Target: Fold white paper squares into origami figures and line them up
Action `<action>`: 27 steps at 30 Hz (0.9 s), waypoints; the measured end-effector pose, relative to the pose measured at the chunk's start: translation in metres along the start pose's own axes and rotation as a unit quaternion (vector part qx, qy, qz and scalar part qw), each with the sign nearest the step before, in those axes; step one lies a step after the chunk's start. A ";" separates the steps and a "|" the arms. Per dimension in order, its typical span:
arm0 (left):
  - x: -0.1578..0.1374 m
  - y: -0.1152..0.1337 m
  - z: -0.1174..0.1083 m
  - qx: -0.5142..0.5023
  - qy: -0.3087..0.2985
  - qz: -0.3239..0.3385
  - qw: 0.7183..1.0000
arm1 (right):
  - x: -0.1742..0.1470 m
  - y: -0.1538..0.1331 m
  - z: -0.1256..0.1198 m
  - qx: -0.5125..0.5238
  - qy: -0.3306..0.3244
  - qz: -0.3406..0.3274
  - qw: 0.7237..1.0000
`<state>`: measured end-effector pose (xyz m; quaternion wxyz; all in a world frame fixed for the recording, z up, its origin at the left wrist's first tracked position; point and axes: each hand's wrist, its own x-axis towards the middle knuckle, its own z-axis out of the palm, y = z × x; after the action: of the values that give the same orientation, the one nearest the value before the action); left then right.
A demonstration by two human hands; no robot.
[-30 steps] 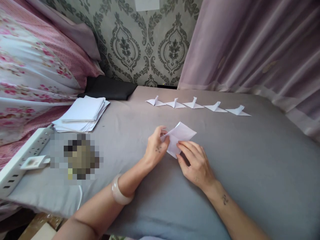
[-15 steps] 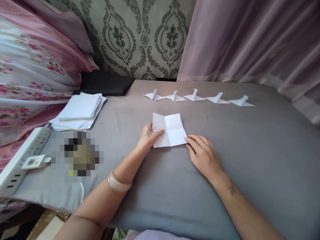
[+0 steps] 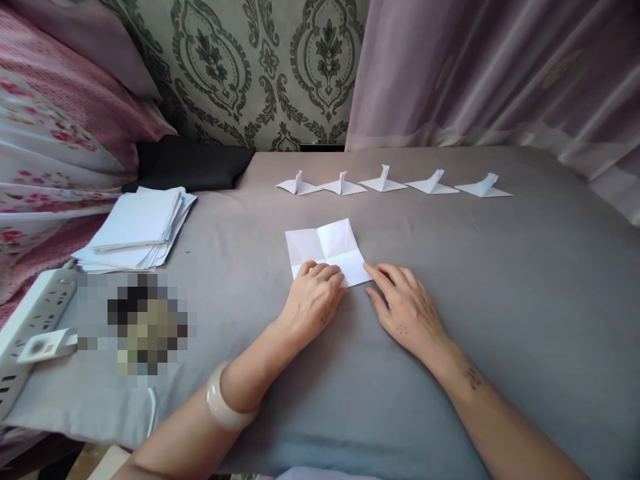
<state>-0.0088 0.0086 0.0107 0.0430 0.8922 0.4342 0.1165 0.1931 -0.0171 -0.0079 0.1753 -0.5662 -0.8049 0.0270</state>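
A small white sheet of paper [image 3: 343, 240] with crossing creases lies on the grey cloth in front of me. My left hand [image 3: 315, 297] covers its near edge, fingers bent together over the paper and the thumb close by at the edge. At the right corner of the sheet, my right hand [image 3: 405, 300] touches it with the index fingertip; its thumb is spread away and its fingers are mostly stretched out. The part of the sheet under my left fingers is hidden.
Several folded white paper figures [image 3: 384, 181] stand in a row at the back. On the left are a stack of white paper [image 3: 135, 220], a black folded item [image 3: 195, 165], a power strip [image 3: 37, 327] with a charger [image 3: 47, 347], and a blurred-out object [image 3: 150, 327].
My left hand has let go of the paper's left side, turned over and come down on its near edge. The sheet has turned slightly and the view has shifted; my right hand stays at the corner.
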 end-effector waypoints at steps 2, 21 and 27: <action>0.002 0.000 0.001 0.029 -0.004 0.019 0.999 | 0.001 -0.001 0.000 -0.009 -0.005 0.004 1.000; 0.016 0.003 0.003 0.123 0.045 0.064 0.989 | 0.003 0.001 0.004 0.056 0.051 0.030 0.997; 0.022 0.003 -0.002 0.114 -0.001 0.053 0.992 | 0.007 0.000 0.008 0.064 0.069 0.057 0.994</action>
<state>0.0059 0.0244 0.0173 -0.0650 0.9130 0.3969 0.0676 0.1886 -0.0090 -0.0139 0.2647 -0.5988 -0.7542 0.0496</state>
